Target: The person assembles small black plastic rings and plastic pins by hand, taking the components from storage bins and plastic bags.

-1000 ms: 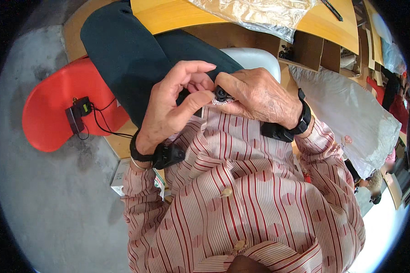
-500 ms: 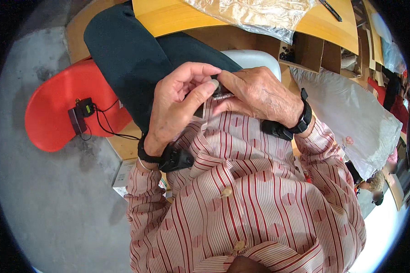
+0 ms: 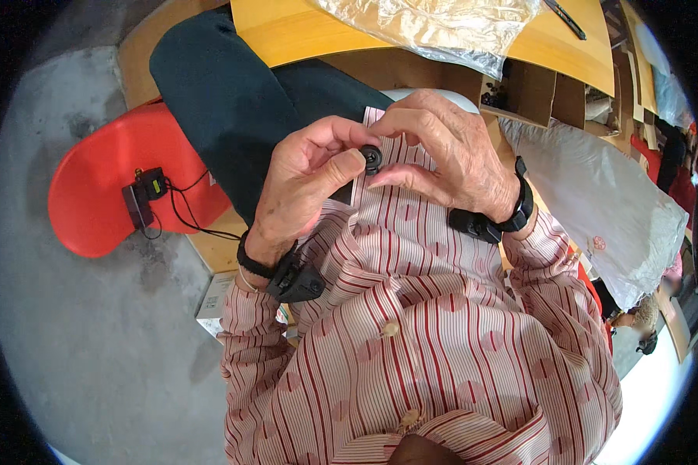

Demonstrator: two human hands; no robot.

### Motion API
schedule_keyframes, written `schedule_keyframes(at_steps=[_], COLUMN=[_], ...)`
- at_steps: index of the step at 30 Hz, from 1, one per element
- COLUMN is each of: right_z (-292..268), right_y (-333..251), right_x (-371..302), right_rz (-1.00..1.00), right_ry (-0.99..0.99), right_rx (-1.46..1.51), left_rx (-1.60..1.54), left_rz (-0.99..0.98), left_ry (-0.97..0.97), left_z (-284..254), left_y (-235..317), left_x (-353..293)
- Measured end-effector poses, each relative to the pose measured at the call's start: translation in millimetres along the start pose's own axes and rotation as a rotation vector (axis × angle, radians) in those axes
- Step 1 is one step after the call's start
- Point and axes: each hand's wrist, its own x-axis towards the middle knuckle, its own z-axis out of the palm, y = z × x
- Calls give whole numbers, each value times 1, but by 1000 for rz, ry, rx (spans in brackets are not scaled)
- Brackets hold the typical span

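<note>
Between the thumb and index finger of my left hand (image 3: pixel 306 174) I pinch a small round black part (image 3: pixel 371 159). It looks like a ring-shaped piece with a recessed centre; its exact kind is too small to make out. My right hand (image 3: pixel 450 151) is just to the right of it, fingers curved, with thumb and index finger apart. The right index fingertip comes close to the left fingers, above the part. Under both hands lies the striped red and white shirt (image 3: pixel 403 232), its front spread over my lap.
A yellow table (image 3: pixel 287 35) with clear plastic film (image 3: pixel 434 23) and a black pen-like tool (image 3: pixel 564 19) stands ahead. Below it are cardboard boxes (image 3: pixel 535 97), one holding small black parts. A red stool (image 3: pixel 93 186) bears a black device (image 3: pixel 143 194) with cables. At right lies a white plastic bag (image 3: pixel 597 201).
My right thumb and index finger have spread and drawn away from the black part. More of its round face shows now, while my left hand keeps its pinch.
</note>
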Motion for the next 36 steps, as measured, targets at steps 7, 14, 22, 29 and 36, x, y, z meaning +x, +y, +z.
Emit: schedule_keyframes(at_steps=[7,14,22,29,36], right_z=[1,5,4,1,3], right_y=[5,11,16,20,25], right_x=[-1,-3,-4,-5,-3], right_rz=[-93,-122,-158,-187,-198], right_ry=[-37,-39,-48,-46,-53], right_rx=[21,98,154,86,71], left_rx=[-90,-169,-177,-193,-215], left_rz=[-10,-104,-98,-93,-116], left_ry=[-96,-90,-103,-126,-124], left_z=[-9,-10,-10,-6,-9], left_y=[-9,-20,-26,-27,-29], left_x=[4,8,10,14,17])
